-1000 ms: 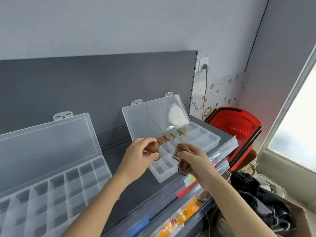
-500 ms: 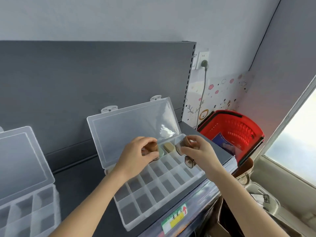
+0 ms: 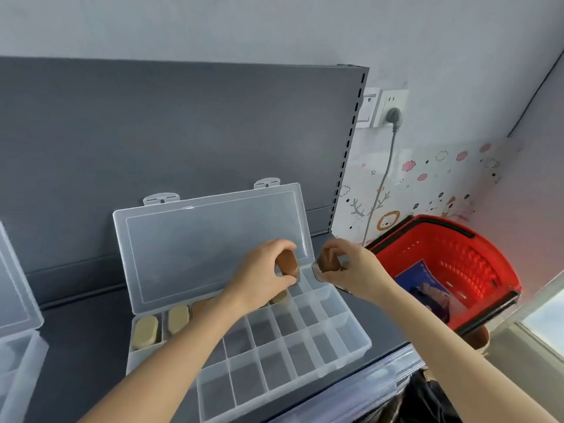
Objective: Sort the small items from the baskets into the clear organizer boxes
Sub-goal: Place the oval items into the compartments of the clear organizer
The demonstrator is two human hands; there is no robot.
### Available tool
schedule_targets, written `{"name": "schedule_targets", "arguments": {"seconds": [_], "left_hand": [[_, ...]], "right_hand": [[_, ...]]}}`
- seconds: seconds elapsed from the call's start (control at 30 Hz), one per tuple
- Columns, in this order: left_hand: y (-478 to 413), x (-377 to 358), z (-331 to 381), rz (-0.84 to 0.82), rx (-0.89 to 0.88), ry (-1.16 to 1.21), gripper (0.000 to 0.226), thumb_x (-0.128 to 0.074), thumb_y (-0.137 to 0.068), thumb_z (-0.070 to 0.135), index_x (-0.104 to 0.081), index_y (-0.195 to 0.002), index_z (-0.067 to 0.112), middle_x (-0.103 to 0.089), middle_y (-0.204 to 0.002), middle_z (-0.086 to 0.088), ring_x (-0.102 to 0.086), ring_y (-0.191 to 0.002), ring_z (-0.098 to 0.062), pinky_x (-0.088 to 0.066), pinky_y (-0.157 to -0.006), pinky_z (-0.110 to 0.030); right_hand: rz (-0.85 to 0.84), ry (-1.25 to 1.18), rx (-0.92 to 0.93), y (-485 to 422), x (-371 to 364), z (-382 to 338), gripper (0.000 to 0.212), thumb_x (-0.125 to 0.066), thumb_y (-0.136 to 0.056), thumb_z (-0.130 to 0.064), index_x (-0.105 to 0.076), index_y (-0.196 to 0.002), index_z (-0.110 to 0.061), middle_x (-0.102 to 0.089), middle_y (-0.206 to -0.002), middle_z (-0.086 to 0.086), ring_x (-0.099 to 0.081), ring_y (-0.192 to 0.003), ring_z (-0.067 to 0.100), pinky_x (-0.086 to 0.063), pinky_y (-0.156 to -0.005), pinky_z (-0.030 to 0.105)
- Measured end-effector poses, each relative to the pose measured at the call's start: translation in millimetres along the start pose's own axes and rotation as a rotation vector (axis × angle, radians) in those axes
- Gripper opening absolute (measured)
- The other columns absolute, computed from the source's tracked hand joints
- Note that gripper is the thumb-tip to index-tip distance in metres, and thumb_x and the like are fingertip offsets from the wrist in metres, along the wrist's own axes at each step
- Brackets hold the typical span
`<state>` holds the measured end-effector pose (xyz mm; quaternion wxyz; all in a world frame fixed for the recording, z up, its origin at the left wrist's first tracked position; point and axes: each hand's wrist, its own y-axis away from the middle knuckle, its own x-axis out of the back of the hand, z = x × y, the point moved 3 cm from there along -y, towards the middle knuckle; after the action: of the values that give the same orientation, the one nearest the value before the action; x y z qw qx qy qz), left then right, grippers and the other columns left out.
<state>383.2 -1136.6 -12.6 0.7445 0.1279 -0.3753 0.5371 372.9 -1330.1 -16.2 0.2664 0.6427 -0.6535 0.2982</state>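
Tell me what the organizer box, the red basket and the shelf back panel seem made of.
Back panel: probably painted metal, matt dark grey, with punched slots down its right edge.
Organizer box: clear glossy plastic; the panel shows through its lid.
Red basket: rigid, slightly shiny plastic with moulded slots in its wall.

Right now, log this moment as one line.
left hand: pinches brown piece above back row | right hand: grips second brown piece | organizer box: lid open, tan pieces in back-left cells | red basket: at right
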Motion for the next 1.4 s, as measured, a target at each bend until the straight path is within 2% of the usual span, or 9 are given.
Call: {"name": "schedule_targets", "arguments": {"seconds": [0.23,0.67,0.73,0.83,0.9,1.07,1.17,1.27,1.4], "left_hand": [[-16.5,-25.2,-1.1,-0.070,0.073,-0.106,0.051,-0.079,-0.073,0.016,-0.059,-0.119,0.020,-0.056,-0.118,0.006,-0.052,-0.100,-0.010,-0.042,-0.085,-0.019],[-16.3,-42.6,-5.2,-0.190,0.123,-0.250,0.054,-0.075,-0.078,0.023,-0.056,-0.128,0.022,-0.054,-0.127,0.005,-0.040,-0.114,-0.015,-0.040,-0.098,-0.032],[-15.1,-43.1,-5.7,-0.203,0.114,-0.256,0.049,-0.073,-0.079,0.024,-0.058,-0.126,0.022,-0.056,-0.126,0.005,-0.040,-0.112,-0.015,-0.039,-0.098,-0.032],[-11.6,-43.9,-7.0,-0.205,0.104,-0.253,0.046,-0.069,-0.083,0.023,-0.058,-0.128,0.023,-0.055,-0.130,0.007,-0.040,-0.117,-0.014,-0.036,-0.100,-0.029],[-8.7,-43.7,-7.0,-0.207,0.097,-0.256,0.049,-0.067,-0.086,0.024,-0.053,-0.132,0.024,-0.051,-0.136,0.008,-0.039,-0.123,-0.014,-0.033,-0.103,-0.029],[0.6,-34.6,-3.7,-0.163,0.073,-0.226,0.050,-0.065,-0.087,0.026,-0.049,-0.135,0.026,-0.046,-0.138,0.010,-0.037,-0.127,-0.011,-0.031,-0.103,-0.025],[6.5,-31.5,-1.1,-0.166,0.067,-0.238,0.048,-0.063,-0.089,0.028,-0.049,-0.135,0.027,-0.043,-0.140,0.010,-0.036,-0.128,-0.009,-0.031,-0.103,-0.024],[11.7,-31.2,-0.1,-0.172,0.068,-0.254,0.048,-0.062,-0.090,0.031,-0.047,-0.135,0.028,-0.041,-0.142,0.010,-0.036,-0.128,-0.009,-0.030,-0.100,-0.021],[19.6,-31.5,-1.0,-0.194,0.045,-0.285,0.050,-0.059,-0.090,0.037,-0.044,-0.137,0.029,-0.038,-0.143,0.012,-0.033,-0.130,-0.007,-0.032,-0.101,-0.022]], "right_hand": [[-0.159,0.182,0.109,-24.8,-5.6,22.6,0.041,-0.073,-0.072,-0.037,-0.055,-0.108,-0.033,-0.063,-0.096,-0.007,-0.062,-0.085,0.015,-0.057,-0.077,0.032],[-0.394,0.382,0.177,-36.7,-11.0,23.8,0.051,-0.064,-0.084,-0.039,-0.052,-0.133,-0.029,-0.054,-0.108,0.000,-0.051,-0.091,0.013,-0.049,-0.082,0.028],[-0.345,0.296,0.135,-35.9,-8.1,26.7,0.050,-0.065,-0.083,-0.040,-0.054,-0.130,-0.029,-0.058,-0.106,-0.001,-0.057,-0.089,0.015,-0.050,-0.079,0.027],[-0.175,0.038,0.014,-32.6,0.1,29.2,0.024,-0.062,-0.086,-0.037,-0.068,-0.095,-0.015,-0.065,-0.081,-0.002,-0.059,-0.071,0.015,-0.050,-0.065,0.028],[-0.107,-0.244,-0.163,-26.4,5.3,30.7,0.038,-0.056,-0.091,-0.041,-0.066,-0.080,-0.006,-0.062,-0.067,-0.001,-0.056,-0.060,0.013,-0.052,-0.060,0.026],[-0.249,-0.892,-0.644,-4.2,3.4,33.1,0.034,-0.058,-0.091,-0.042,-0.059,-0.085,-0.008,-0.056,-0.077,0.011,-0.057,-0.070,0.023,-0.058,-0.073,0.040],[-0.329,-1.055,-0.657,5.6,4.3,29.9,0.011,-0.061,-0.088,-0.016,-0.054,-0.091,-0.008,-0.055,-0.081,0.012,-0.055,-0.072,0.025,-0.055,-0.066,0.037],[-0.347,-0.973,-0.542,11.0,4.9,28.4,0.009,-0.059,-0.090,-0.012,-0.057,-0.092,-0.004,-0.057,-0.082,0.013,-0.057,-0.073,0.023,-0.056,-0.066,0.035],[-0.150,-0.339,-0.292,13.1,3.3,27.3,0.029,-0.064,-0.087,-0.041,-0.062,-0.094,-0.013,-0.066,-0.084,0.006,-0.062,-0.069,0.017,-0.055,-0.058,0.026]]}}
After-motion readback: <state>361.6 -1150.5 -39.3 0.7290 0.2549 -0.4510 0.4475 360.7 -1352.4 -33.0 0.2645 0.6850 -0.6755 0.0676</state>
